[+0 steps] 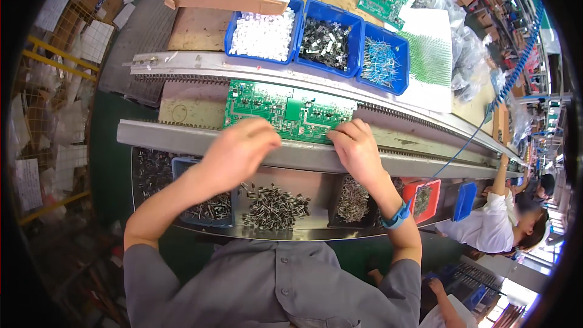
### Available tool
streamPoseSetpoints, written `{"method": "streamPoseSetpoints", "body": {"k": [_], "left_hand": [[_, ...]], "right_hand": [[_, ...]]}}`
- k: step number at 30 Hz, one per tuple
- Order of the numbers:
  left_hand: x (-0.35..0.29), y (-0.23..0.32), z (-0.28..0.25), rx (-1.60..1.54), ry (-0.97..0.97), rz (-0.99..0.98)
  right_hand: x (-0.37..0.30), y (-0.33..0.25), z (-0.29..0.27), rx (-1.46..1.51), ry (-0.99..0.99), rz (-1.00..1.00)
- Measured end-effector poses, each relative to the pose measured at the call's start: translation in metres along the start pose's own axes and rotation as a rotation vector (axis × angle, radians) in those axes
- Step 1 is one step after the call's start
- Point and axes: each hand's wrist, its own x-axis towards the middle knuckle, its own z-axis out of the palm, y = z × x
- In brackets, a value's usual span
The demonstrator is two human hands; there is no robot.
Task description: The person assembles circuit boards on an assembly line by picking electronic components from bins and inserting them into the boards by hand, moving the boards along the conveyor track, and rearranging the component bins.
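A green circuit board [293, 107] lies between the two metal rails of a conveyor in front of me. Its upper face carries many small parts. My left hand [244, 147], a little blurred, is over the near rail at the board's near left corner, its fingers curled together. By the near right corner, my right hand [357, 146] has its fingertips pinched close to the board's edge. Whatever either hand may hold is too small or hidden to make out. A blue band [398, 215] circles my right wrist.
Beyond the far rail [200, 61] stand blue bins of white connectors [262, 36], black parts [327, 42] and blue-leaded components [381, 64]. Below the near rail [164, 135], trays hold loose capacitors [274, 206] and small metal parts [353, 200]. A red bin [423, 200] stands right; a co-worker [492, 222] sits beyond.
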Motion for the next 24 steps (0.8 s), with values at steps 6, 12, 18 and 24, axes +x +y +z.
{"method": "streamPoseSetpoints", "body": {"k": [6,12,18,24], "left_hand": [[-0.016,-0.033,-0.02,-0.002,0.077,-0.225],[-0.017,-0.049,-0.011,0.245,0.109,-0.074],[-0.019,-0.054,-0.008,0.287,0.057,-0.037],[-0.017,-0.055,-0.007,0.308,0.066,-0.025]], "right_hand": [[-0.006,-0.016,-0.006,-0.232,0.014,-0.05],[-0.026,-0.039,-0.037,-0.091,-0.099,0.109],[-0.067,-0.058,-0.062,-0.058,-0.302,0.37],[-0.089,-0.064,-0.052,-0.11,-0.306,0.503]]}}
